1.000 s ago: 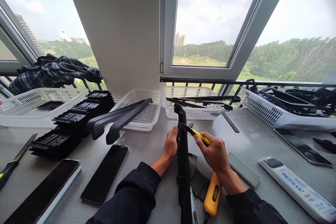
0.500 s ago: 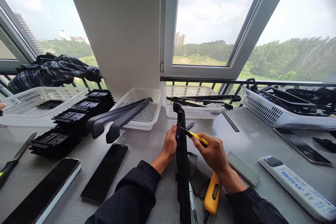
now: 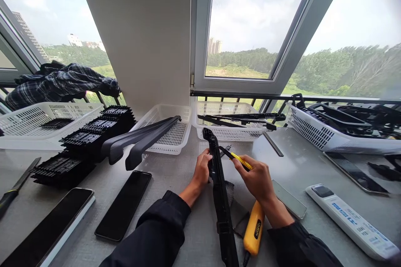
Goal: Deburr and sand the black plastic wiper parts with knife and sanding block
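Black strip (image 3: 219, 192) swung aslant, left hand (image 3: 201, 169) clasping it, right hand (image 3: 257, 178) pinching yellow knife (image 3: 240, 160)

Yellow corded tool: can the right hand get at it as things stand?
Probably not while occupied: the right hand grips the yellow-and-black cutter. If freed, likely yes; the yellow corded tool lies close to that wrist, with nothing seen resting on it.
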Action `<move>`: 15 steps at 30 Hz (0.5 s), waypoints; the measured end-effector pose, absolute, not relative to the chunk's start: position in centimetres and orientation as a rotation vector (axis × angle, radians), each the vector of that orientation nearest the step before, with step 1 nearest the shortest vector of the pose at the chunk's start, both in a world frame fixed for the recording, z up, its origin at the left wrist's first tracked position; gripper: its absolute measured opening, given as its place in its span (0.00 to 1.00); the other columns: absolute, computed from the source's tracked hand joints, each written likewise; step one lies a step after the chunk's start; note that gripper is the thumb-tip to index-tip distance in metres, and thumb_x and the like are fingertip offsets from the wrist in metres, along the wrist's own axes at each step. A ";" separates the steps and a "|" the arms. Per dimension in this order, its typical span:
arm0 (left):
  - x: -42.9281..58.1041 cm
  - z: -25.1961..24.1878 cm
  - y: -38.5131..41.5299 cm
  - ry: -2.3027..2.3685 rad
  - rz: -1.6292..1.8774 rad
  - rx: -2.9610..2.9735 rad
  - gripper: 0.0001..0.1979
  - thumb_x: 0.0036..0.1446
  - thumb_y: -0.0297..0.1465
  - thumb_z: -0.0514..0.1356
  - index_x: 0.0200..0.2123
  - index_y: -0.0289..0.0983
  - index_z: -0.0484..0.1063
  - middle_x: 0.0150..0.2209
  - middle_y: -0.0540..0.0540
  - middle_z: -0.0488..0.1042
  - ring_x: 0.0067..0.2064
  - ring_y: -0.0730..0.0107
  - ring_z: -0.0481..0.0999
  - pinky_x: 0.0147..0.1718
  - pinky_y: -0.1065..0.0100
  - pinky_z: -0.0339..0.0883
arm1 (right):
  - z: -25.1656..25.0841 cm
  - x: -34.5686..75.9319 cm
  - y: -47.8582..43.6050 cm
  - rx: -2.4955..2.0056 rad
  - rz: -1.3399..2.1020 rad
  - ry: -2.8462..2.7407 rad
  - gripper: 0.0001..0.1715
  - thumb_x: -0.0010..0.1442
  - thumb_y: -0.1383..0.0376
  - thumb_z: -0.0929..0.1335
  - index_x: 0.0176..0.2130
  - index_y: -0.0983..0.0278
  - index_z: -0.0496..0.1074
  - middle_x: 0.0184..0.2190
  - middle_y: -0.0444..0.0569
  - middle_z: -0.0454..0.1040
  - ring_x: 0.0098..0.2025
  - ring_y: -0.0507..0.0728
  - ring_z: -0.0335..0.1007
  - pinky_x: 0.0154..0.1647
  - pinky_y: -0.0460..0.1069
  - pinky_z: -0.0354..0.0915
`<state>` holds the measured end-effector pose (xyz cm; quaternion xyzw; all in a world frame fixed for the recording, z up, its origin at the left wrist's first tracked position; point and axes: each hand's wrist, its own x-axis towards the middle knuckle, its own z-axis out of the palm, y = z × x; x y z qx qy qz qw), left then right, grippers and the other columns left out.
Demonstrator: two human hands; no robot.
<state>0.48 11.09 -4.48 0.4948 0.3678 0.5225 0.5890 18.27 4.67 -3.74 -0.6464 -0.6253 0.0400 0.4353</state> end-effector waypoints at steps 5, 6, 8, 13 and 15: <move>0.5 -4.1 11.2 0.860 1.217 1.225 0.16 0.61 0.42 0.54 0.30 0.40 0.76 0.34 0.45 0.77 0.42 0.58 0.74 0.47 0.63 0.67 | -3.8 18.2 4.6 -1.580 0.109 -1.631 0.22 0.69 0.49 0.67 0.35 0.60 0.82 0.25 0.44 0.79 0.26 0.53 0.70 0.32 0.47 0.61; 0.5 -4.0 11.2 0.879 1.226 1.215 0.15 0.61 0.42 0.56 0.30 0.40 0.76 0.35 0.44 0.78 0.44 0.57 0.74 0.49 0.62 0.67 | -3.8 18.2 4.6 -1.580 0.101 -1.631 0.22 0.69 0.49 0.67 0.35 0.60 0.82 0.25 0.44 0.79 0.26 0.53 0.70 0.32 0.46 0.61; 0.5 -3.9 11.1 0.919 1.254 1.171 0.12 0.58 0.41 0.59 0.29 0.41 0.76 0.38 0.42 0.80 0.50 0.54 0.75 0.52 0.61 0.66 | -3.7 18.1 4.6 -1.595 0.090 -1.606 0.23 0.69 0.49 0.67 0.34 0.60 0.82 0.25 0.44 0.79 0.25 0.53 0.70 0.31 0.47 0.61; 0.3 -4.1 11.0 0.854 1.236 1.160 0.11 0.58 0.37 0.58 0.26 0.41 0.75 0.37 0.42 0.80 0.46 0.55 0.75 0.47 0.62 0.69 | -3.7 18.4 4.7 -1.621 0.084 -1.562 0.25 0.69 0.47 0.66 0.34 0.60 0.82 0.23 0.44 0.77 0.23 0.53 0.67 0.29 0.47 0.60; 0.3 -4.4 11.0 0.855 1.207 1.102 0.11 0.57 0.37 0.58 0.26 0.40 0.74 0.33 0.44 0.77 0.40 0.58 0.75 0.40 0.63 0.69 | -3.7 18.4 4.6 -1.608 0.097 -1.586 0.24 0.68 0.47 0.67 0.34 0.60 0.82 0.24 0.44 0.77 0.23 0.53 0.68 0.29 0.47 0.60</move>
